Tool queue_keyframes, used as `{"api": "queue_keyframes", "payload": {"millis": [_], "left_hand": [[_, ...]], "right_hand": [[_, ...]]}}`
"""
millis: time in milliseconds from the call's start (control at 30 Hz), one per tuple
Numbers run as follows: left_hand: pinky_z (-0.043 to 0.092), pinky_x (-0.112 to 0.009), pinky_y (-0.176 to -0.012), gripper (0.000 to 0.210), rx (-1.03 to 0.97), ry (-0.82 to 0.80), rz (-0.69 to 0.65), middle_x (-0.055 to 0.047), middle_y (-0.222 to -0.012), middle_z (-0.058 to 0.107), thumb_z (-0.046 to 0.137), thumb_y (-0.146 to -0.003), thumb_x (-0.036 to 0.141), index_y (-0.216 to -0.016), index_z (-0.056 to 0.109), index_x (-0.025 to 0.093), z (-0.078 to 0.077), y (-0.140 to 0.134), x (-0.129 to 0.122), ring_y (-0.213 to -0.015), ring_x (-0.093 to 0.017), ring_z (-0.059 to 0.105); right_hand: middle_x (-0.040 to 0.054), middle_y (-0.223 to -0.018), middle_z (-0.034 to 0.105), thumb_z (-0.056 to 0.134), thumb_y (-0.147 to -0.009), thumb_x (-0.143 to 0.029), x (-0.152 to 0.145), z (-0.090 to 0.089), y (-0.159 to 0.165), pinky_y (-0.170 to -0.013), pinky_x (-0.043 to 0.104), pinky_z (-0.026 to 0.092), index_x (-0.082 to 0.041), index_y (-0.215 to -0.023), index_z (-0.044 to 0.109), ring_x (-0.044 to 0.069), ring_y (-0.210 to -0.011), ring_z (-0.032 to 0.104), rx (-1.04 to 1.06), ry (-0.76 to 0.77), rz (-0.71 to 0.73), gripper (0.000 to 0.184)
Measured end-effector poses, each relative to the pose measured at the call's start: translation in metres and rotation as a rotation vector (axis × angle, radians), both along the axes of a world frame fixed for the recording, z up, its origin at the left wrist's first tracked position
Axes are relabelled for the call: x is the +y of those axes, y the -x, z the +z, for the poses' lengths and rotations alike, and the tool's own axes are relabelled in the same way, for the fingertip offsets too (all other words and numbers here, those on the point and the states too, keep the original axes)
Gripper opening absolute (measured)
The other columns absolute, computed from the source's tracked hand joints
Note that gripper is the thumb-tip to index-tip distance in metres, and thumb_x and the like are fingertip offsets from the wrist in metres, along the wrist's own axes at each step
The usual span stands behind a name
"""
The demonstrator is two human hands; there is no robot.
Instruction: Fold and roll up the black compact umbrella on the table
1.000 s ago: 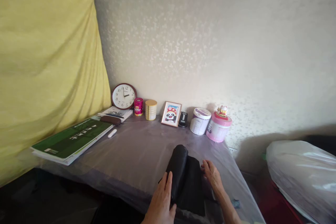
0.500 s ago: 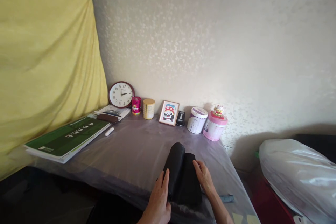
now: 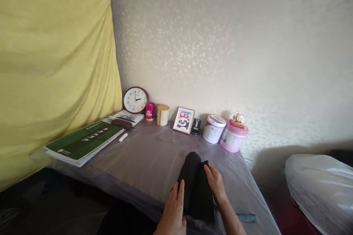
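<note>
A black roll of thin, soft-looking sheet material (image 3: 189,176) lies on the table near its front edge, with a loose flap (image 3: 202,198) hanging out along its right side. My left hand (image 3: 175,205) is against the roll's left side, its fingers extended along it and the thumb out of sight. On the flap's upper right edge, my right hand (image 3: 214,181) pinches the material between thumb and fingers. Whether the left fingers grip from beneath is hidden.
Plastic film covers the table (image 3: 143,158). Along the wall stand a clock (image 3: 136,100), a pink can (image 3: 150,111), a yellow-lidded can (image 3: 162,115), a picture frame (image 3: 184,120) and two tubs (image 3: 214,129). A green book (image 3: 85,139) lies left; a plastic-covered bundle (image 3: 317,187) sits right.
The camera has turned slightly left, so everything sits further right in view. My right hand has brought the flap a little closer to the roll; the left hand stays at the roll.
</note>
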State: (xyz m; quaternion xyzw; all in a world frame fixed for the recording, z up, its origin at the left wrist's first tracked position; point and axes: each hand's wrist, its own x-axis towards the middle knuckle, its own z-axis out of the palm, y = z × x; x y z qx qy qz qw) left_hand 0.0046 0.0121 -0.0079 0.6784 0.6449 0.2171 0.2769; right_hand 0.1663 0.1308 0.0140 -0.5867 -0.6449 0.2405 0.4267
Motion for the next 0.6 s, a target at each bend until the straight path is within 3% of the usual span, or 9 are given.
{"api": "queue_keyframes", "payload": {"millis": [167,333,467,600], "left_hand": [[0.026,-0.032,-0.108,0.096,0.038,0.021,0.019,-0.012,-0.149,0.018,0.047,-0.056,-0.002,-0.141,0.004,0.015,0.004,0.0,-0.002,-0.135,-0.022,0.022],[0.025,-0.029,-0.108,0.093,0.041,0.002,0.011,-0.012,-0.149,0.018,0.046,-0.057,-0.001,-0.141,0.006,0.012,0.003,0.002,0.0,-0.135,-0.02,0.023],[0.02,-0.025,-0.11,0.09,0.042,-0.042,-0.003,-0.013,-0.148,0.021,0.047,-0.057,0.0,-0.14,0.013,0.007,0.003,0.006,0.002,-0.134,-0.019,0.024],[0.024,-0.026,-0.108,0.079,0.031,-0.006,0.02,-0.015,-0.142,0.032,0.048,-0.059,0.005,-0.135,0.026,0.005,0.009,0.01,0.001,-0.13,-0.02,0.032]], "right_hand": [[0.0113,-0.079,0.068,0.041,-0.075,-0.049,0.01,0.009,0.028,-0.065,0.031,0.049,-0.015,-0.085,0.061,0.025,-0.076,0.064,-0.013,0.046,-0.025,0.04],[0.0044,-0.065,0.064,0.036,-0.081,-0.042,0.012,0.008,0.051,-0.04,0.029,0.043,-0.011,-0.113,0.049,0.018,-0.042,0.057,0.027,0.271,0.039,0.047],[-0.0009,-0.054,0.06,0.036,-0.084,-0.036,0.017,0.001,0.062,-0.04,0.025,0.041,-0.008,-0.116,0.044,0.015,-0.038,0.055,-0.006,0.28,0.099,0.043],[-0.0038,-0.057,0.062,0.036,-0.086,-0.031,0.018,-0.001,0.07,-0.046,0.022,0.041,-0.011,-0.112,0.045,0.009,-0.037,0.051,-0.058,0.247,0.182,0.034]]}}
